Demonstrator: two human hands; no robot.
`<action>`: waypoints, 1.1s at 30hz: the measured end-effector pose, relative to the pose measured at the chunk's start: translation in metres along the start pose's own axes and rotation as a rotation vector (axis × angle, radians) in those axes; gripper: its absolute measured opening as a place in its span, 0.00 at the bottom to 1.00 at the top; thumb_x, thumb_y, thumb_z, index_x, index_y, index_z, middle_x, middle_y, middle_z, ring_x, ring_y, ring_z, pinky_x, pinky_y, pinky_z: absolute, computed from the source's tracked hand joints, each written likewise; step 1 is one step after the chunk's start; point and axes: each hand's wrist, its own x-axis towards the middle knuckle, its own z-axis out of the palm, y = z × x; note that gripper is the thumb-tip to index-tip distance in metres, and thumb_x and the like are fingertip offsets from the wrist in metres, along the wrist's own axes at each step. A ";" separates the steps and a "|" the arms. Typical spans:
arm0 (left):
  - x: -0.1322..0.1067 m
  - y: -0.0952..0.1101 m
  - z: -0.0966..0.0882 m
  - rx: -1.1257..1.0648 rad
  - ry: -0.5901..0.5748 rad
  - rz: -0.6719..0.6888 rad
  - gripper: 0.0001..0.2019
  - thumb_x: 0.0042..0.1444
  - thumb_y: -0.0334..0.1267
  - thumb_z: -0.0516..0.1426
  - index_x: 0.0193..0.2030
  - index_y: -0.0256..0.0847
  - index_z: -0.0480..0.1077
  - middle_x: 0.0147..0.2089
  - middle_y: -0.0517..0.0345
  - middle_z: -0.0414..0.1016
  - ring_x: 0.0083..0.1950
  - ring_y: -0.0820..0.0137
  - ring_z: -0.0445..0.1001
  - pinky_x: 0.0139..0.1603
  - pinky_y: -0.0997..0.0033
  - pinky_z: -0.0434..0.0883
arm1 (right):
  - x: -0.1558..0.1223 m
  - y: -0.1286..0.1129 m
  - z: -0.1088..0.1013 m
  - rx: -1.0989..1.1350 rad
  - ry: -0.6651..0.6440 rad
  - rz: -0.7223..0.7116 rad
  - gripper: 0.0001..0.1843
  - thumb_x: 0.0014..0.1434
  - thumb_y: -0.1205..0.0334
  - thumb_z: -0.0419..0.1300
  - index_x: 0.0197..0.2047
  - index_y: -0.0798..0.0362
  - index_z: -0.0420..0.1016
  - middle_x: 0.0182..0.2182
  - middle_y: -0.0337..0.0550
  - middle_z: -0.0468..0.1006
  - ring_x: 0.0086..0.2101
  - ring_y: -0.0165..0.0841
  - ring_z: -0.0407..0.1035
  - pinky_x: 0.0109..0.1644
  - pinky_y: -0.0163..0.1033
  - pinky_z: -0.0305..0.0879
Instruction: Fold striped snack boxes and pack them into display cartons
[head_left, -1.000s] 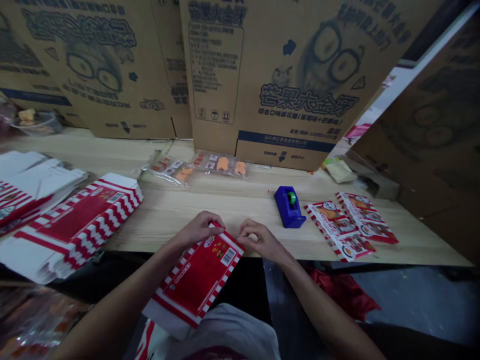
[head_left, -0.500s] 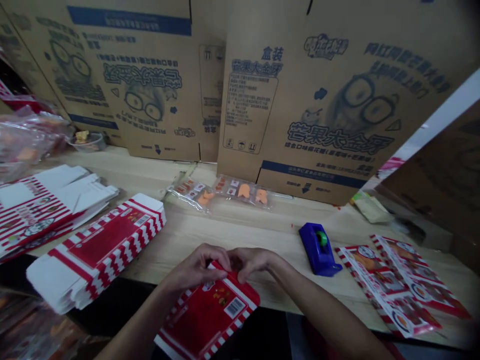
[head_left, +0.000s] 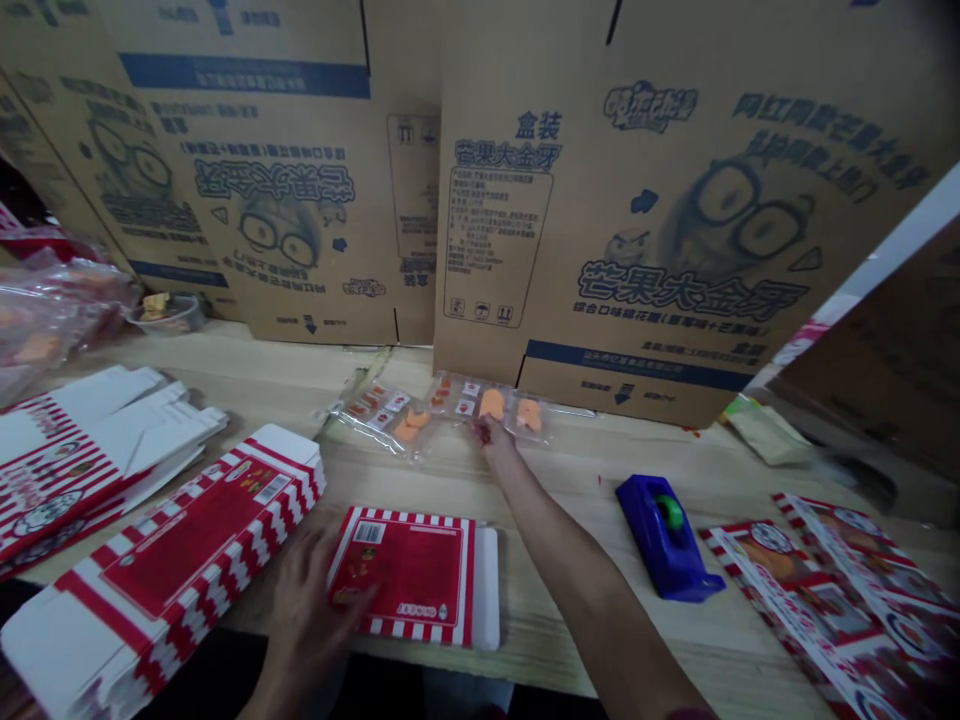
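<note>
A flat red-and-white striped snack box (head_left: 420,570) lies on the table in front of me, its white flap pointing right. My left hand (head_left: 311,590) is at its left end, fingers spread and a little blurred, with the thumb over the printed face. Farther off, my right hand (head_left: 491,432) reaches to the near edge of a clear plastic packet (head_left: 529,415) holding orange pieces. Its fingers are small and blurred there, so their grip is unclear. Another clear packet (head_left: 386,415) with orange pieces lies just left of it.
A stack of striped boxes (head_left: 202,540) and white-flapped cartons (head_left: 142,430) stand at left. Right of my arm are a blue tape dispenser (head_left: 664,540) and printed red packs (head_left: 810,610). Large cardboard boxes (head_left: 637,230) wall off the back. Plastic bags (head_left: 52,310) lie far left.
The box both hands held now lies flat on the table, turned with its flap to the right. My right hand has left it and moved forward to the packets; my left hand has opened beside it.
</note>
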 end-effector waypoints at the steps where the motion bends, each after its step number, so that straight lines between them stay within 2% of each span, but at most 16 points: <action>1: 0.005 0.006 0.001 0.087 -0.109 0.135 0.37 0.39 0.56 0.64 0.55 0.37 0.68 0.62 0.33 0.64 0.65 0.40 0.58 0.62 0.42 0.58 | 0.001 0.002 0.001 0.011 0.016 0.012 0.16 0.64 0.58 0.57 0.53 0.56 0.68 0.47 0.47 0.73 0.41 0.34 0.72 0.43 0.44 0.72; 4: 0.031 0.028 0.006 0.261 -0.514 0.441 0.60 0.26 0.61 0.66 0.68 0.39 0.54 0.72 0.32 0.44 0.71 0.37 0.40 0.66 0.33 0.43 | -0.001 0.005 -0.007 0.025 0.060 0.039 0.17 0.64 0.57 0.57 0.54 0.56 0.68 0.49 0.48 0.72 0.44 0.36 0.71 0.46 0.47 0.71; 6: 0.048 0.040 0.010 0.336 -0.702 0.533 0.65 0.24 0.62 0.65 0.70 0.40 0.47 0.73 0.32 0.36 0.72 0.36 0.33 0.65 0.30 0.35 | -0.005 0.001 -0.024 0.031 0.100 0.034 0.17 0.64 0.57 0.57 0.54 0.56 0.68 0.49 0.48 0.72 0.44 0.36 0.71 0.47 0.47 0.71; 8: 0.059 0.048 0.014 0.381 -0.818 0.562 0.64 0.26 0.61 0.64 0.71 0.39 0.44 0.73 0.30 0.35 0.72 0.37 0.32 0.63 0.29 0.31 | -0.011 -0.007 -0.047 0.041 0.157 0.003 0.17 0.64 0.57 0.57 0.53 0.56 0.68 0.48 0.47 0.72 0.43 0.36 0.71 0.45 0.46 0.72; 11: 0.058 0.056 0.016 0.379 -0.925 0.571 0.64 0.28 0.59 0.64 0.71 0.37 0.43 0.72 0.28 0.39 0.72 0.37 0.36 0.63 0.28 0.32 | -0.018 -0.018 -0.080 0.050 0.260 -0.069 0.14 0.65 0.58 0.56 0.50 0.57 0.69 0.42 0.45 0.74 0.36 0.31 0.72 0.38 0.40 0.73; 13: 0.050 0.060 0.014 0.363 -0.918 0.563 0.63 0.27 0.57 0.65 0.71 0.37 0.43 0.71 0.27 0.43 0.71 0.36 0.40 0.64 0.29 0.34 | -0.021 -0.023 -0.093 0.042 0.322 -0.134 0.11 0.64 0.61 0.56 0.47 0.57 0.68 0.33 0.40 0.74 0.28 0.28 0.70 0.31 0.35 0.71; 16: 0.035 0.062 0.009 0.366 -0.808 0.549 0.61 0.27 0.52 0.65 0.70 0.36 0.47 0.69 0.28 0.51 0.69 0.38 0.47 0.65 0.33 0.36 | -0.024 -0.030 -0.099 0.008 0.369 -0.268 0.12 0.58 0.67 0.58 0.45 0.54 0.65 0.23 0.31 0.69 0.20 0.25 0.65 0.22 0.29 0.64; 18: 0.028 0.061 0.004 0.367 -0.723 0.529 0.59 0.28 0.51 0.65 0.69 0.35 0.49 0.66 0.31 0.57 0.67 0.41 0.53 0.67 0.36 0.36 | -0.030 -0.037 -0.102 -0.026 0.350 -0.364 0.17 0.54 0.68 0.60 0.47 0.51 0.62 0.21 0.27 0.67 0.19 0.25 0.64 0.19 0.27 0.60; 21: 0.022 0.058 -0.002 0.351 -0.627 0.475 0.57 0.28 0.52 0.65 0.68 0.34 0.52 0.62 0.34 0.62 0.63 0.44 0.58 0.67 0.38 0.39 | -0.051 -0.055 -0.114 -0.086 0.245 -0.472 0.24 0.48 0.67 0.63 0.48 0.48 0.62 0.21 0.27 0.69 0.19 0.25 0.66 0.18 0.25 0.58; 23: 0.021 0.056 -0.005 0.341 -0.580 0.444 0.56 0.29 0.53 0.65 0.67 0.34 0.53 0.60 0.35 0.63 0.61 0.45 0.60 0.67 0.38 0.41 | -0.071 -0.066 -0.130 -0.178 0.089 -0.512 0.26 0.44 0.66 0.66 0.47 0.49 0.66 0.21 0.29 0.72 0.20 0.27 0.67 0.18 0.26 0.58; 25: 0.019 0.055 -0.007 0.340 -0.541 0.424 0.55 0.29 0.53 0.65 0.67 0.35 0.53 0.59 0.36 0.64 0.60 0.46 0.61 0.66 0.39 0.43 | -0.092 -0.073 -0.149 -0.368 -0.177 -0.532 0.27 0.42 0.64 0.68 0.48 0.51 0.70 0.22 0.32 0.73 0.20 0.28 0.67 0.17 0.27 0.57; 27: 0.018 0.057 -0.006 0.347 -0.505 0.413 0.55 0.29 0.53 0.65 0.66 0.35 0.55 0.58 0.36 0.64 0.59 0.45 0.61 0.66 0.39 0.44 | -0.110 -0.072 -0.166 -0.623 -0.461 -0.516 0.29 0.44 0.61 0.68 0.51 0.52 0.72 0.23 0.34 0.74 0.20 0.27 0.67 0.17 0.27 0.58; 28: 0.018 0.059 -0.006 0.351 -0.487 0.408 0.54 0.29 0.54 0.65 0.66 0.33 0.55 0.58 0.34 0.63 0.59 0.44 0.60 0.66 0.39 0.44 | -0.118 -0.070 -0.172 -0.748 -0.562 -0.502 0.29 0.46 0.59 0.67 0.53 0.52 0.72 0.24 0.35 0.74 0.20 0.27 0.66 0.17 0.27 0.58; 30: 0.017 0.063 -0.003 0.352 -0.446 0.409 0.54 0.31 0.54 0.64 0.65 0.31 0.55 0.58 0.32 0.62 0.59 0.43 0.60 0.65 0.38 0.46 | -0.131 -0.063 -0.177 -0.944 -0.651 -0.514 0.28 0.49 0.58 0.66 0.55 0.52 0.73 0.25 0.36 0.74 0.21 0.27 0.66 0.19 0.28 0.60; 33: 0.015 0.067 0.002 0.351 -0.386 0.444 0.54 0.32 0.55 0.64 0.66 0.31 0.55 0.58 0.31 0.61 0.59 0.42 0.59 0.63 0.37 0.47 | -0.145 -0.053 -0.174 -1.139 -0.739 -0.614 0.23 0.55 0.57 0.61 0.55 0.51 0.75 0.27 0.38 0.76 0.25 0.29 0.67 0.26 0.31 0.66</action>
